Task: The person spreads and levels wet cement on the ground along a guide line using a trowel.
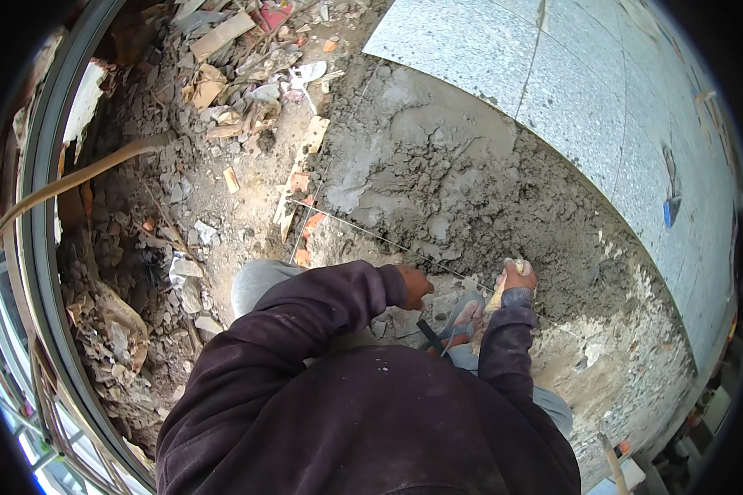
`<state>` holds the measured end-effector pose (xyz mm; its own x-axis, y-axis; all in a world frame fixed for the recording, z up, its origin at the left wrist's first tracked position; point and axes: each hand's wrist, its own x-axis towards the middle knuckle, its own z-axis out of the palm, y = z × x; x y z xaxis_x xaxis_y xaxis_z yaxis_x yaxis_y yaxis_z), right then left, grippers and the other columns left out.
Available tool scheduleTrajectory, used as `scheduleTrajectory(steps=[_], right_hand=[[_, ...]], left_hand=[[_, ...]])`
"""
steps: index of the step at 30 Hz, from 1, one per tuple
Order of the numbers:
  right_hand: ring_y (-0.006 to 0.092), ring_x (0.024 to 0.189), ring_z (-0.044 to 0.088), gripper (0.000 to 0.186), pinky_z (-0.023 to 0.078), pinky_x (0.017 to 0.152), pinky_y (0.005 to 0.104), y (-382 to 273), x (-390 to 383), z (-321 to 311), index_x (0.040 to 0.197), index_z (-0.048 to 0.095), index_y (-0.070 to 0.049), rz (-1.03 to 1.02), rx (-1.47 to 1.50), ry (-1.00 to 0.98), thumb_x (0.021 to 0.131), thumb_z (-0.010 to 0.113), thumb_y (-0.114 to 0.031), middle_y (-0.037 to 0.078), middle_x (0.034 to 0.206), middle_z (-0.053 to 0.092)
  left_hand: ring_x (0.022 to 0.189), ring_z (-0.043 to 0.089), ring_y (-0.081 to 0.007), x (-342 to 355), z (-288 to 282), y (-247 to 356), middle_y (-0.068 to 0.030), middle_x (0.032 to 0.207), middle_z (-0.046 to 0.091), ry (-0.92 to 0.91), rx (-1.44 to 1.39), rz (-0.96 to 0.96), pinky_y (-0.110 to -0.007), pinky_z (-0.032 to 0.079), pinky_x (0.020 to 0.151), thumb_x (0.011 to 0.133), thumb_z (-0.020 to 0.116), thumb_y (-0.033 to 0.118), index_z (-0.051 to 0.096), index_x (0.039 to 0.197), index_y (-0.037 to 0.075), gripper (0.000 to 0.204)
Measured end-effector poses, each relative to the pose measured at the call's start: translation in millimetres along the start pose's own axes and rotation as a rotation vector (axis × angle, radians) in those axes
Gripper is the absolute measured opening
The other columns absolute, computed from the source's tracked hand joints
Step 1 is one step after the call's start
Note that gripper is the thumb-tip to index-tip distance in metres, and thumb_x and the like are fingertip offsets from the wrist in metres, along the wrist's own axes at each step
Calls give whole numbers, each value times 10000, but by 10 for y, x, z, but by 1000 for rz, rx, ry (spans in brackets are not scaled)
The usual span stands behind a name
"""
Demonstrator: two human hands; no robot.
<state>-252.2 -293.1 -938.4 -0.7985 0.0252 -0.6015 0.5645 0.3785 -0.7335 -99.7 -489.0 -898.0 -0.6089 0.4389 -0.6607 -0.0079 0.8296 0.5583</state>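
Note:
My left hand point(414, 287) is curled closed beside a taut string point(388, 242), at the near edge of the wet grey mortar point(462, 177). Its fingertips are turned away, so what it may hold does not show. My right hand point(518, 274) grips a pale, wood-coloured piece point(496, 299) that points down toward my foot; most of it is hidden by the hand and sleeve. The mortar is lumpy, with smoother patches at its far left. Between my hands, my foot in a flip-flop point(462, 318) rests on rough ground, with a dark flat strip point(428, 335) beside it.
Speckled grey slabs point(570, 91) border the mortar at the far right, and a blue-ended tool point(671, 210) lies on them. Rubble point(215, 91) covers the left side. A bent wooden stick point(82, 181) crosses the metal frame point(41, 165) at the left. Another stick point(611, 462) shows at lower right.

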Motion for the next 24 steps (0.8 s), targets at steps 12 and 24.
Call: scheduleTrajectory(steps=[12, 24], right_hand=[[149, 479, 538, 286, 426, 452, 290, -613, -317, 189, 905, 509, 25, -472, -466, -717, 724, 557, -192, 82, 569, 528], [348, 758, 539, 382, 441, 641, 387, -107, 263, -141, 967, 491, -4, -522, -1048, -584, 781, 451, -336, 186, 784, 550]], left_hand=[[1134, 284, -368, 547, 550, -115, -232, 1257, 224, 849, -2579, -537, -406, 285, 927, 845, 250, 445, 46, 1266, 14, 636], [1204, 145, -345, 565, 366, -221, -212, 1308, 89, 918, -2743, -512, -420, 196, 975, 824, 225, 505, -48, 1280, 68, 689]])
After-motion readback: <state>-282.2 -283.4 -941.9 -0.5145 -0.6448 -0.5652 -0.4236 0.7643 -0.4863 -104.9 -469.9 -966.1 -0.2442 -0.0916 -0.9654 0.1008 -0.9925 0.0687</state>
